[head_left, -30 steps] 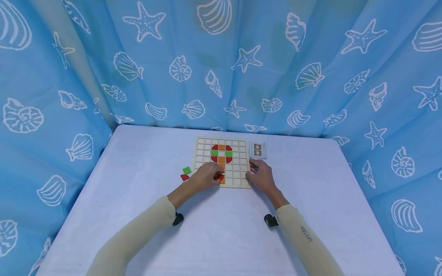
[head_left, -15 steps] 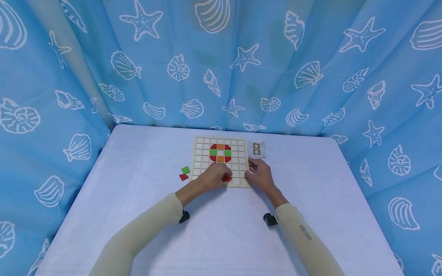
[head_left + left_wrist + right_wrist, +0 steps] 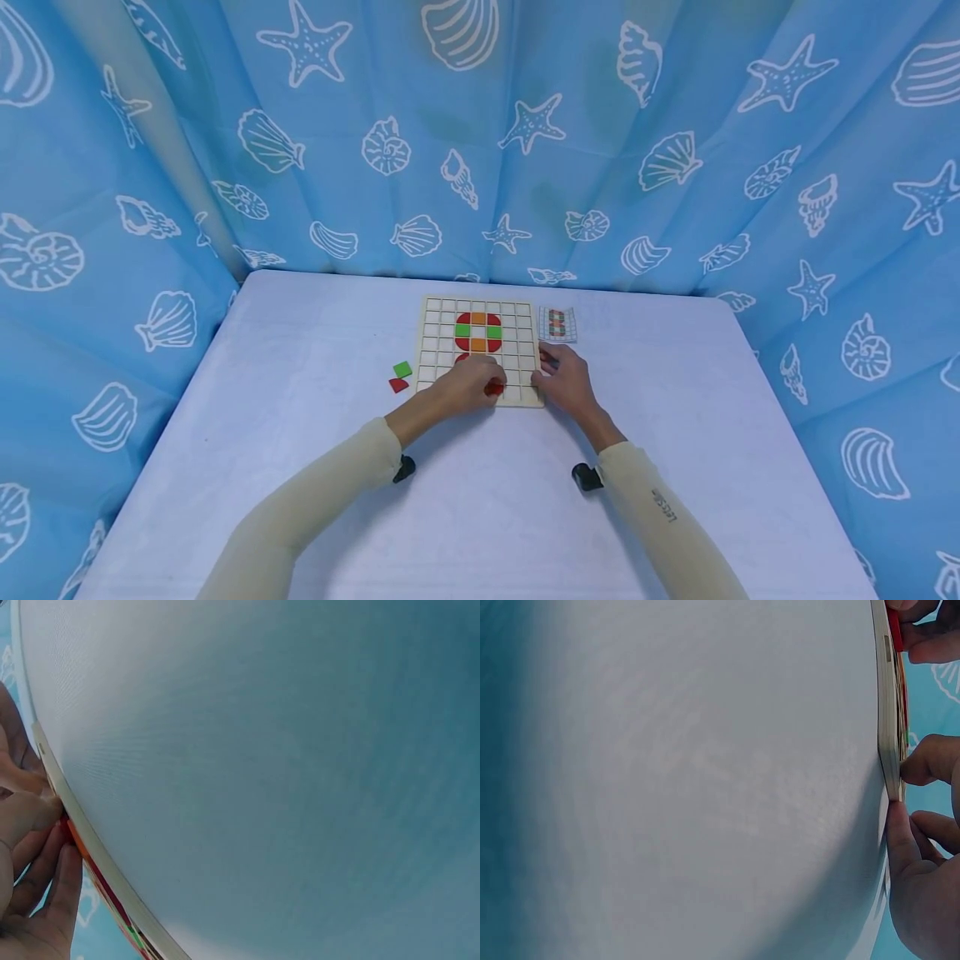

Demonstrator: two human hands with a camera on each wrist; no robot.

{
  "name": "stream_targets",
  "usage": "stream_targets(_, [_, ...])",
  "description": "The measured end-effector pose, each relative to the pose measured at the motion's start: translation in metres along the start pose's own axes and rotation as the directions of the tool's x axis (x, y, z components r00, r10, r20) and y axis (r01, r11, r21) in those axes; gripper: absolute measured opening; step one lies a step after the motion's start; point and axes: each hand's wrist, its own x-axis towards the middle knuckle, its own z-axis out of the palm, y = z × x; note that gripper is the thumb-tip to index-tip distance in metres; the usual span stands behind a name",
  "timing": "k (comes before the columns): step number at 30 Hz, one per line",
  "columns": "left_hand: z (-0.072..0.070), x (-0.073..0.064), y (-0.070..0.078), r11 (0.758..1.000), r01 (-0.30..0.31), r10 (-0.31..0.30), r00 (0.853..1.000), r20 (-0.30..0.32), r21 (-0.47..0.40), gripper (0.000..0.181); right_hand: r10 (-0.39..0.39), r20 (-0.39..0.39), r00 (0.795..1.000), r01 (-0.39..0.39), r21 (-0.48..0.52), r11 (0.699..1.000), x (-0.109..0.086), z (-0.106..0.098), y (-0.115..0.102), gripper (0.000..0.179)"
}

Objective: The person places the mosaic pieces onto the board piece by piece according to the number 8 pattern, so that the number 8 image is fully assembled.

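Observation:
A square wooden grid board (image 3: pixel 517 333) lies on the table, with red, orange and green tiles set in a rounded ring pattern in its upper middle. My left hand (image 3: pixel 465 387) pinches a red tile (image 3: pixel 494 389) low over the board's front middle, hiding the cells beneath it. That red tile (image 3: pixel 67 829) shows between thumb and fingers in the left wrist view. At the board's right edge, near the front corner, my right hand (image 3: pixel 568 379) holds the board, thumb on the top face and a finger (image 3: pixel 901 838) against the side.
Left of the board lie a loose green tile (image 3: pixel 402 369) and a loose red tile (image 3: pixel 398 385). A small pattern card (image 3: pixel 557 325) sits beside the board's upper right. Behind the table (image 3: pixel 315 325) hangs a blue shell-print curtain (image 3: pixel 450 117).
My left hand has slid a little to the right across the front of the board with the red tile, now covering the lower orange tiles. My right hand has stayed at the board's edge.

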Motion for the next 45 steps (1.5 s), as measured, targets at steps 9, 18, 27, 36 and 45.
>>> stream_targets(9, [0.001, 0.002, 0.004, 0.999, 0.040, -0.039, 0.999, -0.011, 0.031, 0.030, 0.013, -0.003, 1.000, -0.013, 0.001, 1.000, 0.000, 0.001, 0.001, 0.059])
stream_targets(18, [0.005, 0.001, 0.004, 0.992, 0.015, -0.008, 0.999, -0.051, 0.122, 0.034, 0.001, -0.008, 1.000, -0.001, 0.001, 1.000, 0.000, 0.000, -0.001, 0.058])
stream_targets(27, [0.004, 0.002, 0.003, 0.997, -0.009, 0.014, 0.997, -0.075, 0.073, 0.025, -0.007, -0.012, 1.000, 0.007, 0.007, 1.000, 0.000, 0.000, -0.002, 0.058])
stream_targets(36, [0.003, 0.004, 0.002, 0.999, 0.027, -0.025, 0.998, -0.066, 0.037, 0.026, -0.012, -0.018, 1.000, 0.012, 0.001, 1.000, 0.001, 0.001, -0.002, 0.058])
stream_targets(45, [-0.017, -0.003, -0.014, 0.993, 0.110, -0.105, 0.990, -0.093, 0.050, 0.031, -0.001, -0.012, 1.000, 0.001, -0.003, 1.000, 0.000, 0.000, -0.001, 0.059])
